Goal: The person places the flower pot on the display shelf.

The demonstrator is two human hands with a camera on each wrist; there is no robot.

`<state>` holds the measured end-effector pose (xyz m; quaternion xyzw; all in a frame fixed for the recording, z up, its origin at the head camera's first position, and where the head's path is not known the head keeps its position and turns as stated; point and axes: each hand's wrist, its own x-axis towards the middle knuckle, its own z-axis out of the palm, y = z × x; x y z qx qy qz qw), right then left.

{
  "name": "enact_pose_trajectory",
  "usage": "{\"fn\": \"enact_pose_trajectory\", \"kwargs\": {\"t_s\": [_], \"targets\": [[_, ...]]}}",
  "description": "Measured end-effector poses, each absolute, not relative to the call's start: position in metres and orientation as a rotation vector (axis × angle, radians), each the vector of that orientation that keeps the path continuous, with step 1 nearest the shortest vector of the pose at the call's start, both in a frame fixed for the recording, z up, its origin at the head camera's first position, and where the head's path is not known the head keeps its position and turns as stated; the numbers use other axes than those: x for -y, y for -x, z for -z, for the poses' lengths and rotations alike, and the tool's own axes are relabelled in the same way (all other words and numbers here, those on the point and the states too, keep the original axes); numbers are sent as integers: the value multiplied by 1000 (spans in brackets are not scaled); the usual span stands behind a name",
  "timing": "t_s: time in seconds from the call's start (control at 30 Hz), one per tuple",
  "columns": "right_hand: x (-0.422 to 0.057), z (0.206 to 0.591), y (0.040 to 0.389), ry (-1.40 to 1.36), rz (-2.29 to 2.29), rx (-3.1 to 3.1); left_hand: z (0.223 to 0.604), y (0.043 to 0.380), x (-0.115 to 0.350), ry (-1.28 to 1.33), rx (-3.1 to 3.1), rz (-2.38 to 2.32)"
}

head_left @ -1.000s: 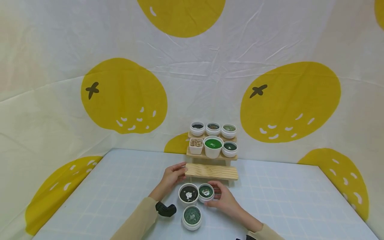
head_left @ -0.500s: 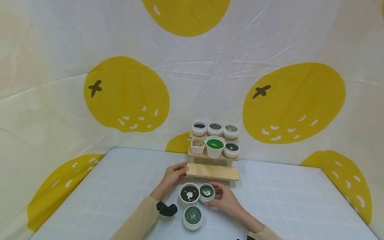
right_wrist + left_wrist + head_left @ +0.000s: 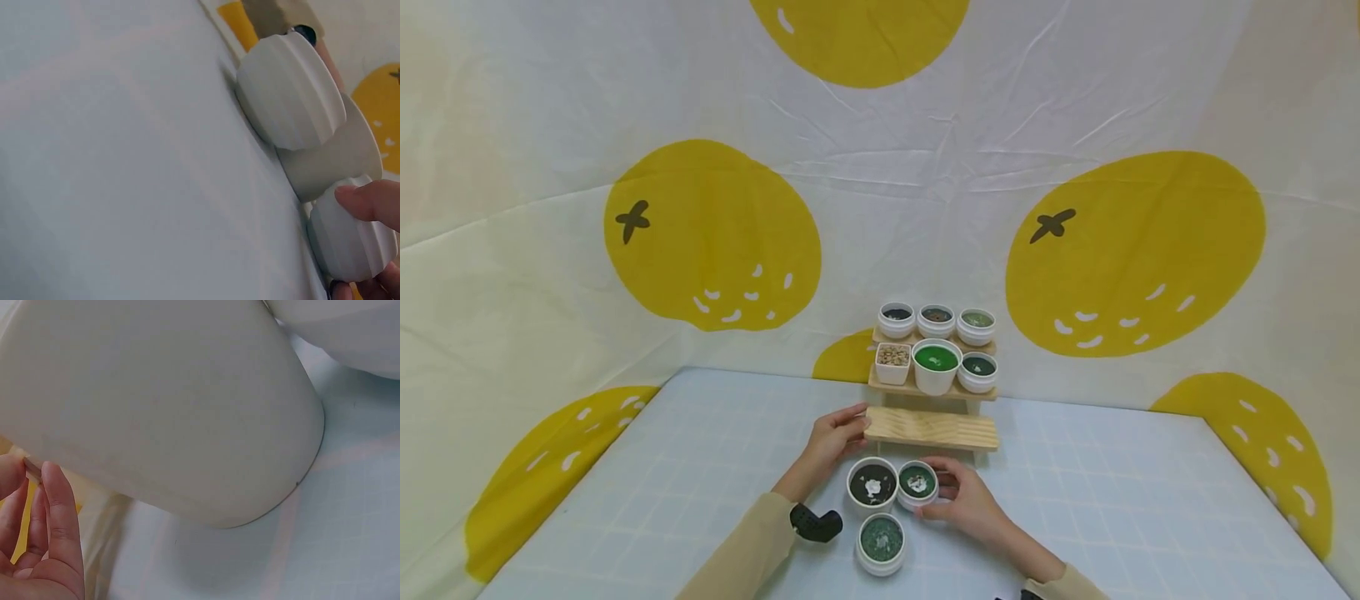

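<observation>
My left hand (image 3: pixel 829 442) pinches the left end of the lowest wooden shelf board (image 3: pixel 932 427) between thumb and finger; the left wrist view shows the board's edge (image 3: pixel 32 469) between them. My right hand (image 3: pixel 966 504) grips a small ribbed white pot (image 3: pixel 917 487) with a dark green, white-flecked top. In the right wrist view this pot (image 3: pixel 347 237) sits low at the tabletop, thumb on its side. Touching or close on its left is a larger smooth white pot (image 3: pixel 872 487) with a blackish top. Nearer the front stands another ribbed pot (image 3: pixel 881 543), mottled green.
Behind the low board, the stand's middle shelf (image 3: pixel 901 390) bears a square pot of tan bits (image 3: pixel 892 367), a bright green pot (image 3: pixel 936 371) and a dark green one (image 3: pixel 977 375). Three small pots (image 3: pixel 936 323) line the top shelf. A patterned cloth (image 3: pixel 910 167) hangs behind.
</observation>
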<state>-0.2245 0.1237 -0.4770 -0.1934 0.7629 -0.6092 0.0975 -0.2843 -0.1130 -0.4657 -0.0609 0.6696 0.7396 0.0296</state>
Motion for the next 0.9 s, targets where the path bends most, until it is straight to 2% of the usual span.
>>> {"fn": "enact_pose_trajectory", "kwargs": {"t_s": [0.5,0.9], "targets": [[-122,478,220,516,1803,-2302,464,284,114,194,-2049,-2285],[-126,481,220,579,1816,-2262,464,283,113,203,-2057,-2281]]}}
